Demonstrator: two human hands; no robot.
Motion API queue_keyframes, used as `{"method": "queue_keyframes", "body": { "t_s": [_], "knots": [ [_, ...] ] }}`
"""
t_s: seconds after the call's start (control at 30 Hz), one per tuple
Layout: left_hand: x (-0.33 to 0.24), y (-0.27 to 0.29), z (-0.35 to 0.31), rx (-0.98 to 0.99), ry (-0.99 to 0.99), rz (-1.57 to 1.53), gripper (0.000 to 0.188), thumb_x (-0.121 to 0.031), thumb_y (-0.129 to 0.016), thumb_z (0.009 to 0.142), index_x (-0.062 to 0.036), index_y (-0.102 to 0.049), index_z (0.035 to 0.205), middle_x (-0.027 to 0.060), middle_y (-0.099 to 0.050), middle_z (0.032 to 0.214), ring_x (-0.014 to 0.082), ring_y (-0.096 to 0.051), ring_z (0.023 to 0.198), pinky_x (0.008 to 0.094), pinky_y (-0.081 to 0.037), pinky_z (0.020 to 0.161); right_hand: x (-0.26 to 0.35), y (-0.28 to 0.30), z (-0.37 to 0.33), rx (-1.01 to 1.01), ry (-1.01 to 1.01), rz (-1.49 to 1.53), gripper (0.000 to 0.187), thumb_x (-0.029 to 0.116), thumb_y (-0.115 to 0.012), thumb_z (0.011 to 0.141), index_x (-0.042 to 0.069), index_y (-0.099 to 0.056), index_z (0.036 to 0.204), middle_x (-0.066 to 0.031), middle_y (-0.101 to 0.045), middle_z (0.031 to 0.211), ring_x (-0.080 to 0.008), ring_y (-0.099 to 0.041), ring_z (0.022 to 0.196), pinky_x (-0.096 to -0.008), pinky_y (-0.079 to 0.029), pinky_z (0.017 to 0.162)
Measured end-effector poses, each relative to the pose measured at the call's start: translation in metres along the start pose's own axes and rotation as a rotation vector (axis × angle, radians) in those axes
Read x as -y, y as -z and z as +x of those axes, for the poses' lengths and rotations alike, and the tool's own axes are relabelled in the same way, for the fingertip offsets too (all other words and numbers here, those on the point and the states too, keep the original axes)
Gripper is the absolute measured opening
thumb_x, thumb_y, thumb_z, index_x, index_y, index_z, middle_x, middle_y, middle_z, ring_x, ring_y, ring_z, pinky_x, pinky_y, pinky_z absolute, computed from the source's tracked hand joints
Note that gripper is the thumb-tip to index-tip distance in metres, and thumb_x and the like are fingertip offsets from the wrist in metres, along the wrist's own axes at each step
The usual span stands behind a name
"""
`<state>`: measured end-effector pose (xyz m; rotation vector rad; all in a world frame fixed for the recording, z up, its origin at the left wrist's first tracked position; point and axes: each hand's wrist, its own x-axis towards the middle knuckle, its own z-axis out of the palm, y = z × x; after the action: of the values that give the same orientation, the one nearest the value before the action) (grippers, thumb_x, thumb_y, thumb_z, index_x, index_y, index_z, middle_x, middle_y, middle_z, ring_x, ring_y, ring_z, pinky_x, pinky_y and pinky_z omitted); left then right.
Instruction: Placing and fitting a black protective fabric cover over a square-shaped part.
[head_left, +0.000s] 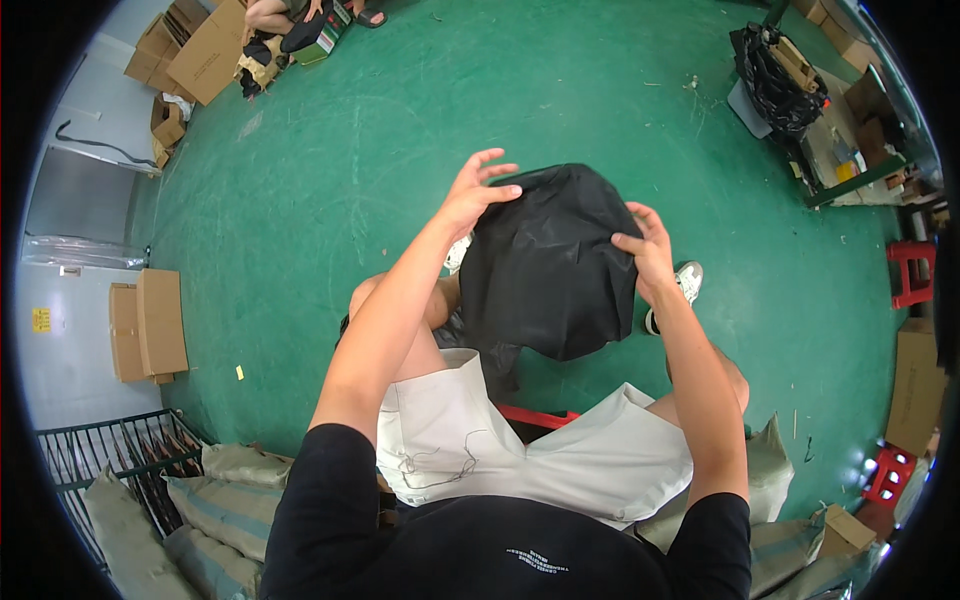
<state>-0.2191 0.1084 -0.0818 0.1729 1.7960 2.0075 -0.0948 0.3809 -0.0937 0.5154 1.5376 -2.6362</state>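
Observation:
A black fabric piece [550, 265], rounded at the top and creased, hangs in front of me between my knees. I cannot make out whether it is a bag or a cover. At its upper left edge is my left hand [478, 198], the thumb against the cloth and the other visible fingers stretched apart. My right hand [648, 252] grips the right edge, thumb on the near face and fingers partly hidden behind. Below, a darker, thinner flap of the cloth droops toward my lap. Loose dark threads [465, 460] lie on my light shorts [540, 465].
A red stool [537, 416] shows beneath me. Stuffed woven sacks [225, 510] lie behind me on both sides. Cardboard boxes [160, 325] stand at the left wall. A shelf [850, 190] with a black-lined bin [775, 85] is at far right. Another person [275, 18] sits at far left.

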Motion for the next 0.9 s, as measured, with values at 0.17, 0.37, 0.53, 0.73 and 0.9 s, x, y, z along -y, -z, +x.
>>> {"method": "queue_keyframes", "body": {
  "t_s": [0.17, 0.37, 0.53, 0.73, 0.9],
  "knots": [
    [0.045, 0.014, 0.02, -0.177, 0.557, 0.62, 0.079, -0.051, -0.073, 0.081, 0.0122, -0.051, 0.123, 0.0196, -0.062, 0.118, 0.0275, -0.062, 0.102, 0.0381, -0.053, 0.076, -0.026, 0.036, 0.021, -0.353, -0.31, -0.473, 0.083, 0.02, -0.077, 0.079, -0.009, -0.027, 0.139, -0.0261, -0.051, 0.128, -0.0318, -0.06, 0.109, -0.0437, -0.051, 0.092],
    [0.093, 0.023, -0.006, -0.247, 0.651, 0.667, 0.063, -0.046, -0.075, 0.078, 0.0099, -0.065, 0.105, 0.0226, -0.069, 0.103, 0.0324, -0.067, 0.097, 0.0413, -0.051, 0.082, -0.037, 0.059, 0.016, -0.187, -0.689, -0.284, 0.055, 0.017, -0.073, 0.082, -0.01, -0.049, 0.124, -0.0199, -0.066, 0.106, -0.0289, -0.066, 0.095, -0.0376, -0.053, 0.083],
    [0.084, 0.035, -0.003, -0.3, 0.345, 0.871, 0.039, -0.036, -0.077, 0.08, 0.0009, -0.067, 0.09, 0.0075, -0.069, 0.084, 0.0207, -0.064, 0.079, 0.0337, -0.05, 0.073, -0.03, 0.06, 0.028, -0.169, -0.196, -0.38, 0.05, -0.002, -0.068, 0.079, -0.005, -0.05, 0.126, -0.0163, -0.064, 0.113, -0.0212, -0.063, 0.099, -0.0337, -0.052, 0.079],
    [0.051, 0.042, 0.012, -0.404, 0.034, -0.309, 0.02, -0.021, -0.06, 0.095, -0.0019, -0.062, 0.1, 0.0055, -0.065, 0.094, 0.0156, -0.059, 0.082, 0.0325, -0.048, 0.08, 0.006, 0.016, 0.042, -0.036, 0.194, 0.109, 0.05, -0.004, -0.063, 0.085, -0.003, -0.043, 0.131, -0.0098, -0.063, 0.1, -0.018, -0.062, 0.086, -0.0301, -0.052, 0.07],
    [0.07, 0.04, -0.004, -0.351, 0.547, -0.16, 0.035, -0.016, -0.065, 0.09, 0.0125, -0.058, 0.11, 0.0219, -0.066, 0.106, 0.0307, -0.067, 0.092, 0.0442, -0.054, 0.08, -0.036, 0.045, 0.051, -0.175, -0.498, -0.098, 0.054, 0.01, -0.073, 0.083, -0.001, -0.044, 0.127, -0.0052, -0.056, 0.087, -0.0116, -0.053, 0.069, -0.0276, -0.043, 0.055]
  ]
}}
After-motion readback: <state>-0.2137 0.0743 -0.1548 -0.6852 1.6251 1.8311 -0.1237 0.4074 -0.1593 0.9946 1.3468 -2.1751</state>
